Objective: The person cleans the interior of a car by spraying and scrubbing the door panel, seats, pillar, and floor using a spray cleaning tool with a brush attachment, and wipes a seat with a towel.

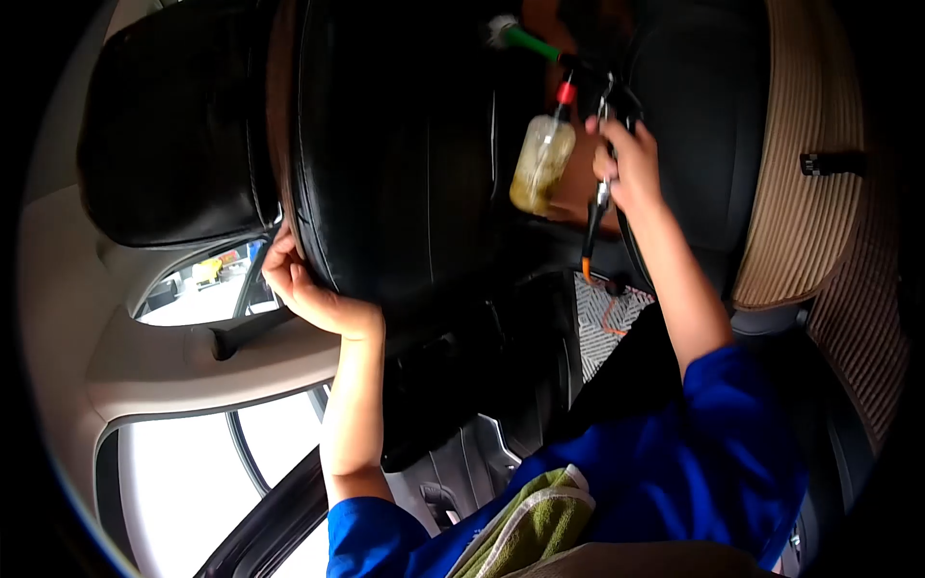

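My right hand (631, 159) is wrapped round the handle of a spray cleaning gun (602, 197). A translucent bottle (542, 164), partly filled with yellowish liquid, hangs from the gun under a red collar. The gun's green nozzle (532, 42) ends in a pale bristly tip, blurred, and points to the upper left. My left hand (306, 289) rests at the edge of a black leather seat back (405, 164), its fingers bent against the brown-trimmed side. Some of those fingertips are hidden, and no separate object shows in that hand.
A black headrest (178, 125) adjoins the seat back. Ribbed beige matting (805, 193) covers a seat at the right. An orange hose (607, 318) crosses a grey patterned mat. A green towel (535, 525) lies against my blue shirt. The open door side is at lower left.
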`<state>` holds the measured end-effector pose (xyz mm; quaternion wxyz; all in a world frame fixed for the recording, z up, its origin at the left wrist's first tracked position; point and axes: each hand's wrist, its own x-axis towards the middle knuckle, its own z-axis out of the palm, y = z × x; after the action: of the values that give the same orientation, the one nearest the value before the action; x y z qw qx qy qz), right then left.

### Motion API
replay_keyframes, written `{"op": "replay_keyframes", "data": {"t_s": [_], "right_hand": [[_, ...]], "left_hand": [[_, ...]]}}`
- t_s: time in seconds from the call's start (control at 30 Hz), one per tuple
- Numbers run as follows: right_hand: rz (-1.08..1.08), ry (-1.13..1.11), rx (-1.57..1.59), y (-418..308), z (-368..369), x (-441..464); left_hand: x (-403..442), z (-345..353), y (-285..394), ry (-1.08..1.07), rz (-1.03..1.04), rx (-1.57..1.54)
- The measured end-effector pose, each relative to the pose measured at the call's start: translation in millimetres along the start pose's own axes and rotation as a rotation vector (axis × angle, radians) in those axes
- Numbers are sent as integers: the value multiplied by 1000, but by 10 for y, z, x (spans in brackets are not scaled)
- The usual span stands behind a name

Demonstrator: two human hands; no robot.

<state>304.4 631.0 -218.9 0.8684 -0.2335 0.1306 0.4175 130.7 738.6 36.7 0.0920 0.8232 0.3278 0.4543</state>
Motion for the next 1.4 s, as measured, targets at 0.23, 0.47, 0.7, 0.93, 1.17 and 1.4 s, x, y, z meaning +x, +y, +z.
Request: {"op": "replay_keyframes", "data": {"t_s": [0.23, 0.47, 0.7, 0.93, 1.17, 1.4], "right_hand": [[294, 144, -114, 408, -612, 452], [726, 128, -254, 493, -812, -561], [234, -9, -130, -5, -355, -57], [321, 28, -94, 7, -386, -479], [705, 72, -278, 135, -425, -912], [75, 14, -141, -67, -59, -7]], "left_hand": [[5, -17, -84, -1, 10, -77], [-2, 17, 9, 3, 2, -36], [5, 27, -9, 31, -21, -92], [14, 31, 13, 26, -7, -124], [-7, 45, 65, -9, 35, -115], [-6, 53, 58, 2, 58, -125]]}}
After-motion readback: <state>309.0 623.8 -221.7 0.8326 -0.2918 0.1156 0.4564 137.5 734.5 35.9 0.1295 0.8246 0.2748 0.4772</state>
